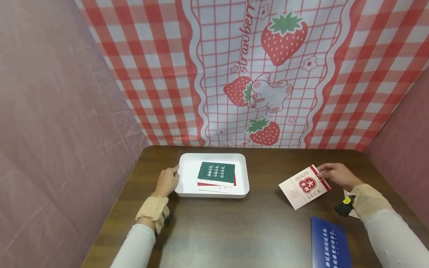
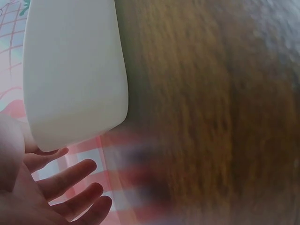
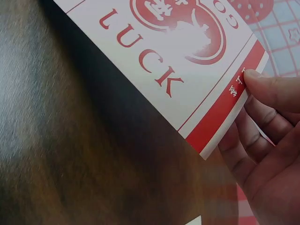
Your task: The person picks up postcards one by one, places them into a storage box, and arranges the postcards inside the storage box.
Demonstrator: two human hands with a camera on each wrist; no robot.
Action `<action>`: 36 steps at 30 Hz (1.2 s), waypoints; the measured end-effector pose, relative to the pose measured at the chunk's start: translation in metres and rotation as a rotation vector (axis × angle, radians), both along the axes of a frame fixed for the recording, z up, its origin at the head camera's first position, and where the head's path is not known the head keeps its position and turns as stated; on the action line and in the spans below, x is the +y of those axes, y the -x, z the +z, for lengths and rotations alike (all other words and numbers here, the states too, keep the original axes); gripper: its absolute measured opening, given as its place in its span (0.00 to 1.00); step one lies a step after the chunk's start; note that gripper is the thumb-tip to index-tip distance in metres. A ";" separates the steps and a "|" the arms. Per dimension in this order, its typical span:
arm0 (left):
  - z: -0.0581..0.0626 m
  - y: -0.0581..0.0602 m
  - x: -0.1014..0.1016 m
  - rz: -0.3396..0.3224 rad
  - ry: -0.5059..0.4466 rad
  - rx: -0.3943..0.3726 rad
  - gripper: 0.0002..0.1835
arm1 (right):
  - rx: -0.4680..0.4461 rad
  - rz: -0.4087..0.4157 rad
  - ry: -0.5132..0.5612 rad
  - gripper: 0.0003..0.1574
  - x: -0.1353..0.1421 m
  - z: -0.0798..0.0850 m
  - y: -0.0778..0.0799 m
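A white tray [image 1: 212, 195] stands on the left side of the table, with several cards in it, a green card [image 1: 217, 173] uppermost. My left hand [image 1: 167, 181] holds the tray's left rim. In the left wrist view the thumb runs behind the tray wall, its tip hidden, and the other fingers [image 2: 70, 179] spread out below the wall. My right hand [image 1: 336, 175] pinches a white-and-red "GOOD LUCK" card [image 1: 295, 190] by its red-striped end, thumb on the printed face and fingers behind. The card is tilted, its far end angled toward the table's middle.
A blue card [image 1: 330, 242] with white writing lies at the front right of the brown table [image 1: 261, 219]. Partly under the right wrist shows a pale card [image 1: 353, 213]. A strawberry-print checked cloth [image 1: 161, 74] hangs behind the table, and pink cloth covers both sides.
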State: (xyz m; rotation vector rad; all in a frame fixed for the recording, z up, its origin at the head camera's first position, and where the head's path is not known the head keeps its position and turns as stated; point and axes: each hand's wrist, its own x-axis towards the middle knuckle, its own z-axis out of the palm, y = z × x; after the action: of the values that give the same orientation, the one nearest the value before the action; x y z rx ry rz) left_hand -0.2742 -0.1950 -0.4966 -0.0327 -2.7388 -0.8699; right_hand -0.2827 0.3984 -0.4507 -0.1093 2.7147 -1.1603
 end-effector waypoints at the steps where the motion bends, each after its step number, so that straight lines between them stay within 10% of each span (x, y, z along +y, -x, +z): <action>1: 0.001 0.000 0.000 -0.003 0.003 0.011 0.21 | 0.001 0.003 0.010 0.26 -0.002 0.001 0.001; 24: 0.003 0.001 -0.001 -0.007 0.036 -0.059 0.22 | -0.002 -0.021 0.179 0.28 -0.015 0.004 0.000; 36: 0.004 0.001 -0.001 -0.031 0.070 0.029 0.20 | -0.023 -0.063 0.237 0.32 -0.020 0.007 0.002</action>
State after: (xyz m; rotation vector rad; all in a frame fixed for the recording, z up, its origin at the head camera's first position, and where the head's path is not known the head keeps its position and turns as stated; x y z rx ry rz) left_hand -0.2752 -0.1957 -0.4922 -0.1003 -2.7473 -0.7749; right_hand -0.2852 0.3781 -0.4435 -0.0430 2.5673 -1.4886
